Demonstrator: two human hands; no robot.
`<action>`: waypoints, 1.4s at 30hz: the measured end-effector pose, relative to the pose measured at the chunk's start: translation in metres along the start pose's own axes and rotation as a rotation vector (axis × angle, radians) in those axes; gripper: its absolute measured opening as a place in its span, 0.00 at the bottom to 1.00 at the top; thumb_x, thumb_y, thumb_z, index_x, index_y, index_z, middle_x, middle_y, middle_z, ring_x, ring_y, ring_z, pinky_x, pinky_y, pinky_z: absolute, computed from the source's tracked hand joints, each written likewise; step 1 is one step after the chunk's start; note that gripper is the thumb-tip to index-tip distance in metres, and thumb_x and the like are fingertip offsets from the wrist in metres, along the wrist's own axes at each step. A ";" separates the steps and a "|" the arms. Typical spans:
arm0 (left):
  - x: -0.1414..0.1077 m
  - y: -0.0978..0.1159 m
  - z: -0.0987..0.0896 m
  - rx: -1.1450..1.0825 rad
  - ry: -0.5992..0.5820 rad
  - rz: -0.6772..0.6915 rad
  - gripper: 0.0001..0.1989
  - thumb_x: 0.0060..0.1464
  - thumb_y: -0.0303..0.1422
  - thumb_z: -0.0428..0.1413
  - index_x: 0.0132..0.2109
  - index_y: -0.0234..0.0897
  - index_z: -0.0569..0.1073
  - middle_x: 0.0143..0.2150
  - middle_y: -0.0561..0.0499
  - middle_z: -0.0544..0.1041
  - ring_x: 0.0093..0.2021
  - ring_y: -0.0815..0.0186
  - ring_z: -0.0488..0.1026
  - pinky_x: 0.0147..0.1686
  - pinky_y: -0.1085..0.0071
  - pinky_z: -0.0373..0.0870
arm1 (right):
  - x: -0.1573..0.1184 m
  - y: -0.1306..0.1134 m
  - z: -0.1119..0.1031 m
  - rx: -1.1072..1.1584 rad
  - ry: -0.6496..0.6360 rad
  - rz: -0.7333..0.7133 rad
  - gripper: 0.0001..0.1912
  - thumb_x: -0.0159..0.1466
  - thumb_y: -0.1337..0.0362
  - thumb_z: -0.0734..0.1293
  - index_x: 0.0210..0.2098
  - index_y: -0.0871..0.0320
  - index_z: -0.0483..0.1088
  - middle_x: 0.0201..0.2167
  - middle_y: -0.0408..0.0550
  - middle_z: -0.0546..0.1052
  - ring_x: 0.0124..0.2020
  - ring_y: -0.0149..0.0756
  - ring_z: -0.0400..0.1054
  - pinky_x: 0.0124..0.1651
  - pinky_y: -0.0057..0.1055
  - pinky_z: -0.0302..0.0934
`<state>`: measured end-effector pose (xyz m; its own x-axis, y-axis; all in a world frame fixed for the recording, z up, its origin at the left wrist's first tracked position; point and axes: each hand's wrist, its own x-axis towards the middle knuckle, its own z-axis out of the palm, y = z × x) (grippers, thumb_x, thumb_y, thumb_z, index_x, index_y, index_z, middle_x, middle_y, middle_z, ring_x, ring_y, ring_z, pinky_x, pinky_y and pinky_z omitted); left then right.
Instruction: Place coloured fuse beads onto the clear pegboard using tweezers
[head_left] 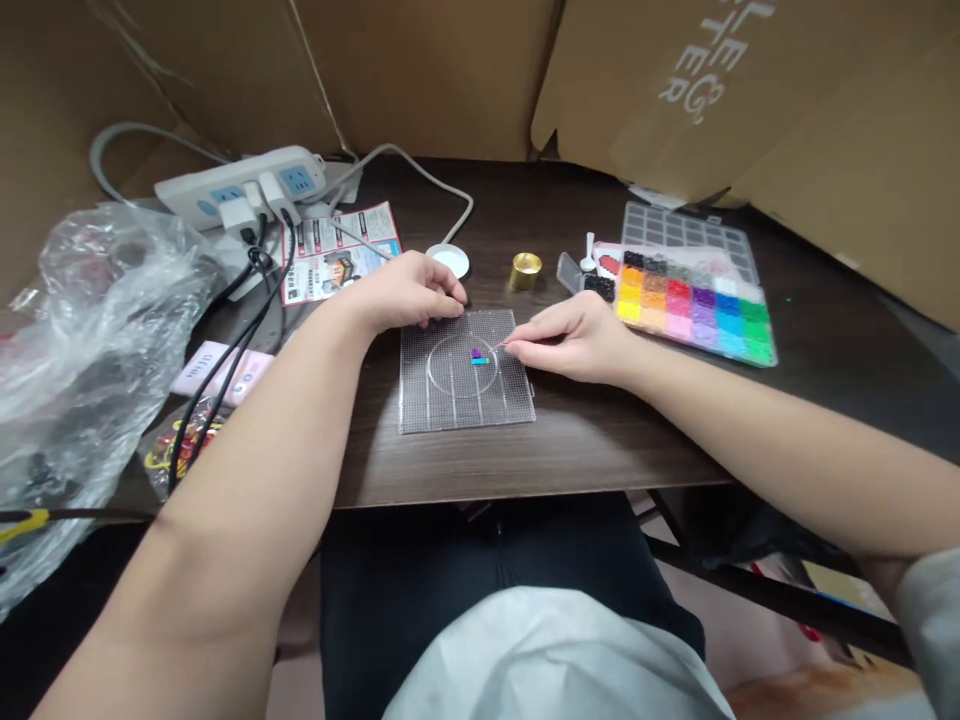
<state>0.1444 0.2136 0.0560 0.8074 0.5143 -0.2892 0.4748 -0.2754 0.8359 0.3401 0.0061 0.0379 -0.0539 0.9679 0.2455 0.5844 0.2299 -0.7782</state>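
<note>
A clear square pegboard (420,410) with a raised circle lies flat on the dark table. Small purple beads (475,353) and blue beads (480,361) sit on it, right of the circle's middle. My left hand (416,290) has its fingers bent and closed at the board's far left edge, touching it. In a pinch, my right hand (574,340) holds thin pink tweezers (499,346), their tips close to the beads. Its fingers hide most of the tweezers.
Right of the board lies a bead box (694,310) of many colours, with a small box of black beads (600,286) beside it. Behind stand a gold cup (525,271) and a white disc (448,261). A power strip (240,185), cables and plastic wrap (112,300) crowd the left.
</note>
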 end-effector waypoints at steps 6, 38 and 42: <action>-0.002 0.008 0.000 0.020 -0.003 -0.063 0.07 0.56 0.27 0.72 0.42 0.36 0.85 0.26 0.54 0.73 0.26 0.71 0.66 0.31 0.68 0.64 | 0.009 0.016 -0.007 0.121 -0.149 -0.062 0.08 0.69 0.62 0.78 0.44 0.55 0.92 0.31 0.47 0.88 0.27 0.32 0.79 0.29 0.27 0.70; -0.003 0.010 0.003 0.062 0.007 -0.073 0.05 0.61 0.24 0.69 0.44 0.34 0.85 0.25 0.55 0.71 0.25 0.73 0.67 0.30 0.71 0.65 | 0.006 0.011 -0.005 0.064 -0.158 -0.126 0.10 0.73 0.64 0.75 0.42 0.53 0.93 0.26 0.41 0.83 0.25 0.29 0.75 0.29 0.29 0.65; -0.006 0.017 0.004 0.078 0.023 -0.110 0.05 0.61 0.23 0.69 0.44 0.33 0.84 0.25 0.55 0.71 0.26 0.72 0.67 0.32 0.71 0.65 | 0.004 0.011 -0.005 0.093 -0.120 -0.064 0.09 0.71 0.62 0.76 0.42 0.52 0.93 0.27 0.42 0.85 0.25 0.30 0.76 0.28 0.30 0.65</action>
<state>0.1494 0.2026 0.0700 0.7409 0.5632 -0.3660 0.5870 -0.2781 0.7603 0.3504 0.0119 0.0335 -0.1883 0.9548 0.2298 0.4996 0.2946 -0.8146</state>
